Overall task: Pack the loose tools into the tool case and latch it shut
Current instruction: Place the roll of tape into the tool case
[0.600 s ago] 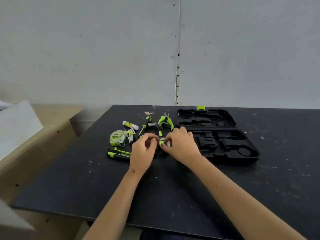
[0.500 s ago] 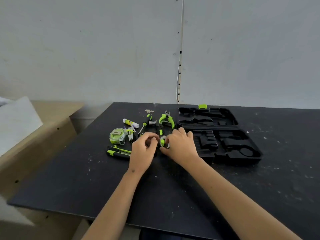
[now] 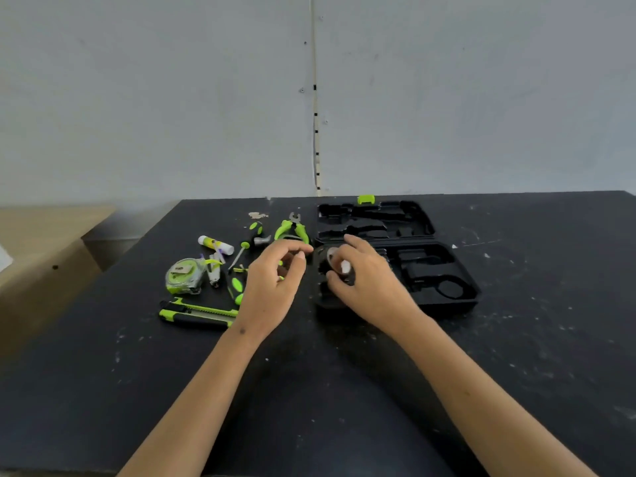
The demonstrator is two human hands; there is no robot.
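Note:
The black tool case (image 3: 444,290) lies open on the black table, its lid (image 3: 413,215) toward the wall with a green latch (image 3: 366,199) on its far rim. My right hand (image 3: 364,277) grips a small round black object (image 3: 331,260) over the left end of the case. Just left of it, my left hand (image 3: 272,287) hovers with fingers loosely curled and nothing visible in them. Loose tools lie on the left: pliers (image 3: 292,230), a tape measure (image 3: 184,275), a utility knife (image 3: 196,313), screwdrivers (image 3: 237,256) and a white tube (image 3: 215,244).
The black table (image 3: 103,373) is scuffed with white specks; its left edge drops off toward a lower wooden bench (image 3: 41,256). A grey wall stands close behind the case. Several empty moulded slots show in the case's right half (image 3: 451,289).
My right hand has carried the round object right, from among the loose tools to the case's left end. My left hand has let go of it and stayed near the tools.

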